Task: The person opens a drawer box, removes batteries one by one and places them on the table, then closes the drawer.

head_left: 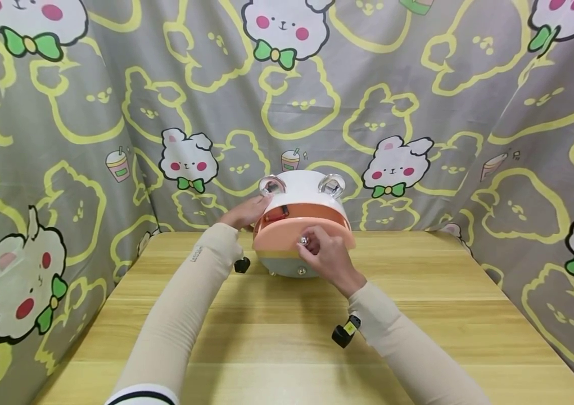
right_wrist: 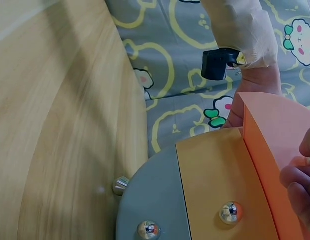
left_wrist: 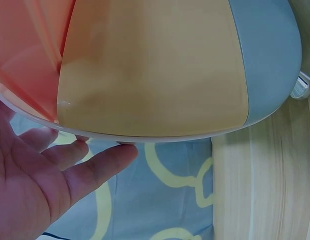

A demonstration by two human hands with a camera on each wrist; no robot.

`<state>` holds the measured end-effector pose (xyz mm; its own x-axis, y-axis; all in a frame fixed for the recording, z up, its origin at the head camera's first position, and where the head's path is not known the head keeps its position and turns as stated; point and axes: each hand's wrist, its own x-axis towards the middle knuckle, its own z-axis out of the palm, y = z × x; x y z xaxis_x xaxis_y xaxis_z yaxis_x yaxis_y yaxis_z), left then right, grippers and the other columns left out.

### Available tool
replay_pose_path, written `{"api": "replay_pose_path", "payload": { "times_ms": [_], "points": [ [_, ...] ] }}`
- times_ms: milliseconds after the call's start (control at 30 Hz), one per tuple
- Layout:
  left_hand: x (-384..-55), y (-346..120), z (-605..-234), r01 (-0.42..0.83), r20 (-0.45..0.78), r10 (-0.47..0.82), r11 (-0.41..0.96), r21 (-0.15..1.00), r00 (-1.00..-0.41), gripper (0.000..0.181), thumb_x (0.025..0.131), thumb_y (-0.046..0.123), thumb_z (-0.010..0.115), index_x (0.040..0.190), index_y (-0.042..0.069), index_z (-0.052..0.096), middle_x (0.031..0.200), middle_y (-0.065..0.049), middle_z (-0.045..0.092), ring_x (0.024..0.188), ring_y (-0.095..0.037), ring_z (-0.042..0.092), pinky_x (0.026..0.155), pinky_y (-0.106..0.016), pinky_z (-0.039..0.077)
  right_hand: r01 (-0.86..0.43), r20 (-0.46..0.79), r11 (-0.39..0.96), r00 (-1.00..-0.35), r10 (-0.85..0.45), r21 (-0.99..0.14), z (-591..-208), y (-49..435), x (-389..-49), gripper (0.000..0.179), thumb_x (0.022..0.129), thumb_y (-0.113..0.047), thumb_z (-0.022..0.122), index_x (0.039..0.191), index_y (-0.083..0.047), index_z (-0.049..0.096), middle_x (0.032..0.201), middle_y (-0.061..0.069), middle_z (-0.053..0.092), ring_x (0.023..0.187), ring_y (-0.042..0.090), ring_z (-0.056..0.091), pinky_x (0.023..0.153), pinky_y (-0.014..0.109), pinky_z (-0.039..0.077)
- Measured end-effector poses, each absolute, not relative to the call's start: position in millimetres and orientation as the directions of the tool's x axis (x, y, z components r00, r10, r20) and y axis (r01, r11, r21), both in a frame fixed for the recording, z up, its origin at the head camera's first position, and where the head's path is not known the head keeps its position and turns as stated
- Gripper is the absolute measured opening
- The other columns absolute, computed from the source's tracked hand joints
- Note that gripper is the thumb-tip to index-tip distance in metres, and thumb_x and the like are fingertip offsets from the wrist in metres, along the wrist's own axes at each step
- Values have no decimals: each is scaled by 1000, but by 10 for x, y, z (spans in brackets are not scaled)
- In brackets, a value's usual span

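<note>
A rounded drawer cabinet (head_left: 299,185) with a white top and two clear ears stands on the table. Its top drawer, the pink one (head_left: 276,235), is pulled partly out, and a red and black item (head_left: 278,214) shows inside. My right hand (head_left: 329,256) pinches the silver knob (head_left: 304,241) on that drawer's front. My left hand (head_left: 248,212) rests against the cabinet's left side, its fingers (left_wrist: 102,167) fairly straight along the white edge. Below, the yellow drawer (right_wrist: 220,175) and the blue-grey drawer (right_wrist: 157,205) sit flush in the cabinet.
The wooden table (head_left: 276,337) spreads in front of the cabinet and to both sides. A patterned grey curtain (head_left: 236,112) hangs behind it and along the sides. Small silver feet (right_wrist: 119,185) hold the cabinet off the tabletop.
</note>
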<state>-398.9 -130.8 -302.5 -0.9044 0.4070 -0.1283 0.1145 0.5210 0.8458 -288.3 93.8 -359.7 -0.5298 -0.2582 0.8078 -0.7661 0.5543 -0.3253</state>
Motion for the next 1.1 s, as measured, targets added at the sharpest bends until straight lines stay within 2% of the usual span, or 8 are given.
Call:
{"api": "replay_pose_path", "payload": {
  "times_ms": [600,1100],
  "points": [
    [-3974,-1298,-3026,116,-130,404,529,841,-906,58,104,51,16,140,13,39,130,-16,48,110,-31,54,83,-49,51,-776,816,550,-513,-266,-308,-3610,940,-2769,22,78,-5,76,92,-4,59,67,1,63,55,6,59,49,17,46],
    [-3988,-1308,-3038,117,-127,395,540,834,-910,59,103,52,17,142,13,38,134,-15,46,115,-32,52,85,-50,50,-781,816,551,-505,-282,-294,-3615,930,-2708,22,77,-3,76,92,-3,59,66,0,61,54,5,57,48,15,44]
  ]
}}
